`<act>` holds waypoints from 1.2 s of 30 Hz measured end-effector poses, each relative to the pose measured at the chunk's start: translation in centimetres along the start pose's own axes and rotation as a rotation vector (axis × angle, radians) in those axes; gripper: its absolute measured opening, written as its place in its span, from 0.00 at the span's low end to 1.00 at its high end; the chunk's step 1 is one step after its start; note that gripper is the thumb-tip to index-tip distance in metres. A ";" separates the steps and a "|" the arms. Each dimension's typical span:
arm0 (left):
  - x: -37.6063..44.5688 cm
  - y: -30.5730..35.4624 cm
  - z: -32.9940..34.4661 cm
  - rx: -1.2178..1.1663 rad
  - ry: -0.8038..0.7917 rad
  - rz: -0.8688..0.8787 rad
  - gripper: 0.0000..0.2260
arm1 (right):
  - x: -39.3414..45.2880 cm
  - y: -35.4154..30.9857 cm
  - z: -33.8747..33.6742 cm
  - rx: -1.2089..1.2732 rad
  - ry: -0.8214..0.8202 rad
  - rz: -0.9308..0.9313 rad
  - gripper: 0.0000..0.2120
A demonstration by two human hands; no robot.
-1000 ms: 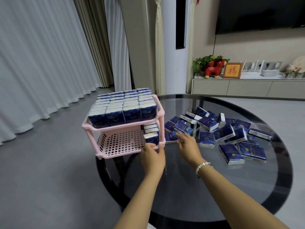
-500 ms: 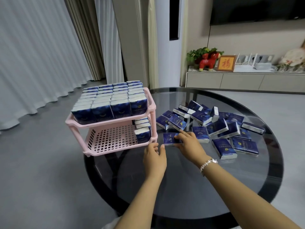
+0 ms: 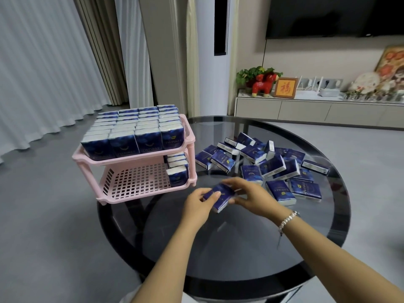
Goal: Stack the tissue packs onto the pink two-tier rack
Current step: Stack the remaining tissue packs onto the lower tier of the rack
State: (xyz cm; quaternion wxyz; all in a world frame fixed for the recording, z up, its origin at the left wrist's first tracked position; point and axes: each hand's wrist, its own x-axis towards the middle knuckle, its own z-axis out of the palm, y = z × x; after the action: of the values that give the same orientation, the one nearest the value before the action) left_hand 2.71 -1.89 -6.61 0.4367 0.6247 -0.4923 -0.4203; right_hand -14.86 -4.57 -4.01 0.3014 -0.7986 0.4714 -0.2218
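Note:
The pink two-tier rack point(image 3: 122, 200) stands at the left edge of the round glass table point(image 3: 273, 248). Its top tier is packed with upright dark blue tissue packs point(image 3: 133, 130). The lower tier holds a short row of packs point(image 3: 177, 169) against its right side; the rest of its grid floor is bare. A heap of loose packs point(image 3: 271, 162) lies on the glass to the right. I hold one tissue pack point(image 3: 219, 196) just above the table in front of the rack, my left hand point(image 3: 196, 204) gripping its left end and my right hand point(image 3: 249, 195) its right end.
Grey floor lies left of the table, below the overhanging rack. Behind are white curtains point(image 3: 43, 62), a tall white column unit point(image 3: 215, 57), and a low cabinet point(image 3: 317, 108) with a red figurine and a framed picture. A dark screen point(image 3: 334, 16) hangs on the wall.
My right hand drew one pack off the near side of the heap toward me; my left hand left the rack's lower tier and took hold of its other end. The camera tilted closer.

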 end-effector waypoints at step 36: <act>-0.4 0.9 0.3 -0.500 0.141 0.002 0.09 | 4.3 -0.1 -2.0 0.362 0.466 0.344 0.20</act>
State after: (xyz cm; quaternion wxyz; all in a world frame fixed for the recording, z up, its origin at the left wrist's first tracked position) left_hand 2.17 -1.66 -5.80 0.6111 0.5245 -0.3420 -0.4841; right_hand -14.08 -8.92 -2.18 0.3553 -0.5690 0.6083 -0.4242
